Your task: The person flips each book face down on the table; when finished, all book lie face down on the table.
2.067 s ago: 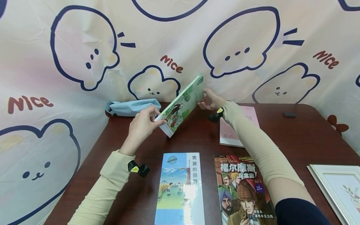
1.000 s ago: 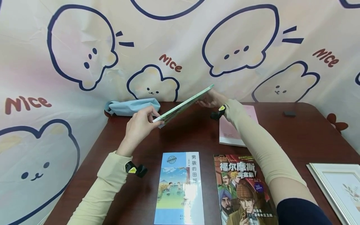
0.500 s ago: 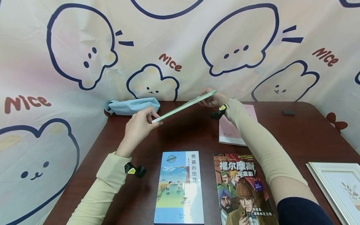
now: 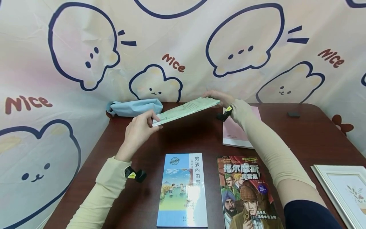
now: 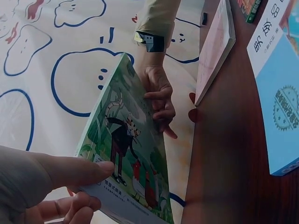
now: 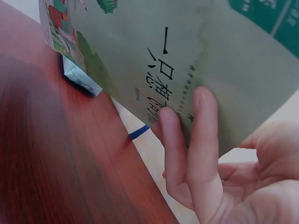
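A thin green book is held between both hands above the back of the table, its back cover tilted upward in the head view. My left hand pinches its left end; in the left wrist view the thumb lies on the illustrated front cover. At the other end my right hand holds the book's far corner. Two fingers of it press against the front cover with large black characters in the right wrist view, while the thumb is hidden behind the book.
On the brown table lie a blue book, a comic-style detective book and a pink book. A light blue cloth pouch sits at the back left, a white picture frame at the right, and a small black block behind.
The green book has turned over from nearly upright, front cover visible, through edge-on, to its back cover facing up. Both hands have kept hold and its right end has come lower.
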Action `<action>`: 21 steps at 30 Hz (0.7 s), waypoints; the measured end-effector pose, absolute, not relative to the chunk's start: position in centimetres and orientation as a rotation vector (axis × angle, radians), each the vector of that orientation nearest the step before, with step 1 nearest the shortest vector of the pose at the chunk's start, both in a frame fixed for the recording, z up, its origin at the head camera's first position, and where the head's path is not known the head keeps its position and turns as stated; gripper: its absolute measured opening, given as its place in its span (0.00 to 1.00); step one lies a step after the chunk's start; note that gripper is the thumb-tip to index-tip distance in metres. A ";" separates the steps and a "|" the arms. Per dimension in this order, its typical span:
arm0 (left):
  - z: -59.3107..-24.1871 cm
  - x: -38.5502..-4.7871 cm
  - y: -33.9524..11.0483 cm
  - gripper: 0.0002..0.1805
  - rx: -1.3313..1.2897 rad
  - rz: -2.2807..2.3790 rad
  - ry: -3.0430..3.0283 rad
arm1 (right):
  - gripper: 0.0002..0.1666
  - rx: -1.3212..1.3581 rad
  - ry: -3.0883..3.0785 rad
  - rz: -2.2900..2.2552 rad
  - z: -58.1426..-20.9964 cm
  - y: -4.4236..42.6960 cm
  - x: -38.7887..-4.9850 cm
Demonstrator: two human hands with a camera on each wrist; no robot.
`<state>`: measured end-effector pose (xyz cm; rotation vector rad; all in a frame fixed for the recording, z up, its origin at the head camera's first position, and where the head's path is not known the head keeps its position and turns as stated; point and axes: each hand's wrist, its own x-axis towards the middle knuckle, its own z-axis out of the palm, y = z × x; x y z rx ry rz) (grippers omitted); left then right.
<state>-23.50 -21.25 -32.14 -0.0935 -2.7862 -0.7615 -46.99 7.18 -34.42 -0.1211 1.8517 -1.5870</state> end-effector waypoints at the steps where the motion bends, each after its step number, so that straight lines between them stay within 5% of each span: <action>1: -32.2 -23.5 -21.3 0.13 -0.093 -0.764 -2.787 | 0.10 -0.141 1.858 -1.571 -34.5 7.2 -47.0; 21: -33.9 -22.9 -20.7 0.18 -0.051 -0.748 -2.835 | 0.20 -0.295 1.917 -1.435 -36.0 6.4 -47.3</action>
